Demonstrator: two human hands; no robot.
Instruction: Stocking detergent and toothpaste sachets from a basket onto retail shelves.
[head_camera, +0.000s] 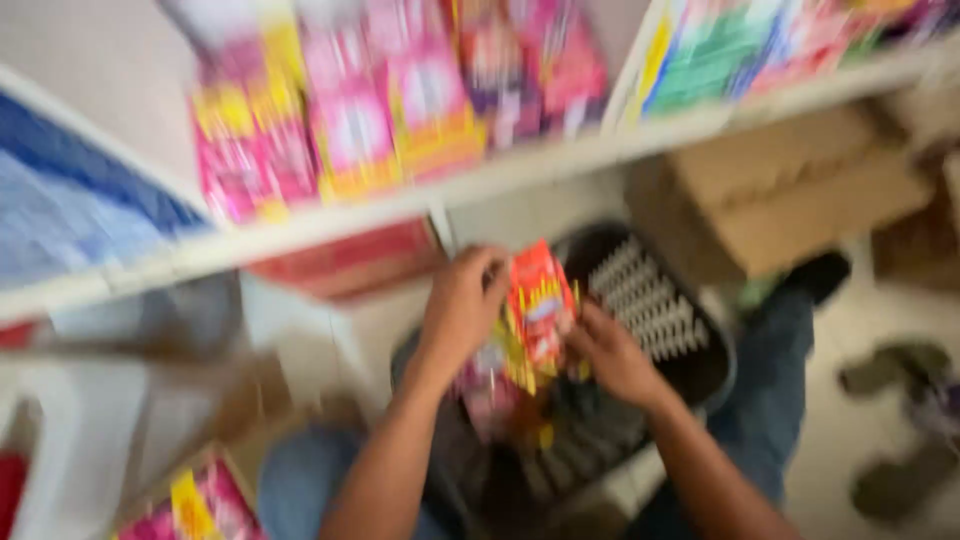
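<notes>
The left hand (462, 305) and right hand (610, 352) are both grasping a red and yellow packet (540, 308) between them, fingers clenching its edges; the packet is hovering above a dark slotted basket (690, 330), below a white shelf (480, 185) bearing pink packets (350, 130).

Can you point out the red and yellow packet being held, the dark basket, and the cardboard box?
red and yellow packet (540, 300), head view, on its red front.
dark basket (650, 300), head view, on its slatted inner wall.
cardboard box (790, 190), head view, on its top face.
</notes>
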